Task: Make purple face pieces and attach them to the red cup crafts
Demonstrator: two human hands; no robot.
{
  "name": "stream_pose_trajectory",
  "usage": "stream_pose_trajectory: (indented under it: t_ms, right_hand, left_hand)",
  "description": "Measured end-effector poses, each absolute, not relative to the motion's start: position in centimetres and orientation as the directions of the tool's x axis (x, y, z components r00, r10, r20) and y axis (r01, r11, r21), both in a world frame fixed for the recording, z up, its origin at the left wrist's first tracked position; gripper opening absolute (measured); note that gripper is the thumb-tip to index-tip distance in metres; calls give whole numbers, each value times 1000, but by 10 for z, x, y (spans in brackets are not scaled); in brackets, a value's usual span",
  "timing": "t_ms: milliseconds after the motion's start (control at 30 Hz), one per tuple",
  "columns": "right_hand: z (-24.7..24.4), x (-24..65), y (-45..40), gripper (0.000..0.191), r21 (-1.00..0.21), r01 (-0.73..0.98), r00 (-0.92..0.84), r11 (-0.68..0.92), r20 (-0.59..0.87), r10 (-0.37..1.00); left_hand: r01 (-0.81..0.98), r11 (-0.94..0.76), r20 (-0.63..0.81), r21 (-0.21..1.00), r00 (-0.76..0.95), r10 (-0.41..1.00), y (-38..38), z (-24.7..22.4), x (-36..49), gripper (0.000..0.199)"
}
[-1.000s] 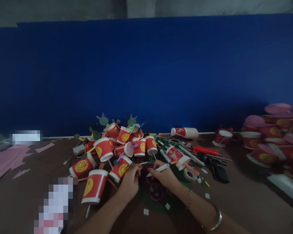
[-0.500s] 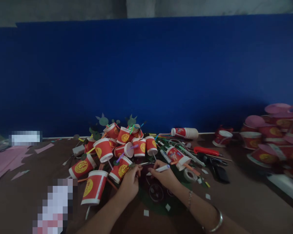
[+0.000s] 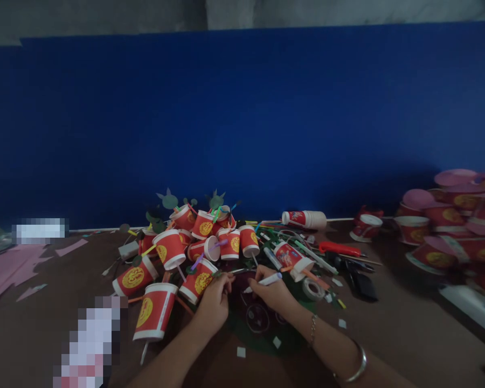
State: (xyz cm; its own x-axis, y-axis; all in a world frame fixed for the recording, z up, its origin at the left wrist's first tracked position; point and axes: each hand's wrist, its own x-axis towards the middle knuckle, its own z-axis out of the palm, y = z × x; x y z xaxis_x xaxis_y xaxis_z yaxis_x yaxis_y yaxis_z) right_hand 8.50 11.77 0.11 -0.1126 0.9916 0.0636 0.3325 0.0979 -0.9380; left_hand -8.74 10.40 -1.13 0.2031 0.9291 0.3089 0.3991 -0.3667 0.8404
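Note:
A white marker [image 3: 270, 279] with a pale purple end is gripped in my right hand [image 3: 271, 288], its tip pointing left over a dark piece [image 3: 242, 304] with pale circles drawn on it. Around that piece spreads a dark green sheet [image 3: 262, 345]. My left hand [image 3: 218, 296] rests at the left of the dark piece, its fingers curled together; what they hold, if anything, is too small to make out. Just beyond it leans a red paper cup [image 3: 200, 280] with a yellow emblem.
Several red cups [image 3: 170, 249] with straws are heaped ahead and left. To the right lie a tape roll [image 3: 313, 289], a red tool [image 3: 339, 248], a black object [image 3: 364, 285] and stacked cups [image 3: 305, 220]. More cups with pink discs [image 3: 456, 177] stand far right.
The marker in my right hand has shifted very slightly, its tip a little to the right. My left hand is almost unmoved, and the whole view has drifted slightly.

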Motion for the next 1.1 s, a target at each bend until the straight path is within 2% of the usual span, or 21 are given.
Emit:
stream_pose_trajectory:
  t_ms: [300, 833, 1100]
  right_hand:
    - [-1, 84, 119, 18, -942, 328, -67, 70, 51, 996]
    - [2, 84, 118, 14, -953, 301, -54, -35, -54, 997]
    - [5, 92, 120, 14, -961, 276, 9, -33, -32, 999]
  left_hand:
    - [404, -383, 325, 831, 205, 923, 105, -14, -88, 32]
    - [350, -362, 301, 864, 217, 928, 106, -17, -89, 32]
    - [367, -356, 293, 859, 217, 931, 107, -18, -89, 33]
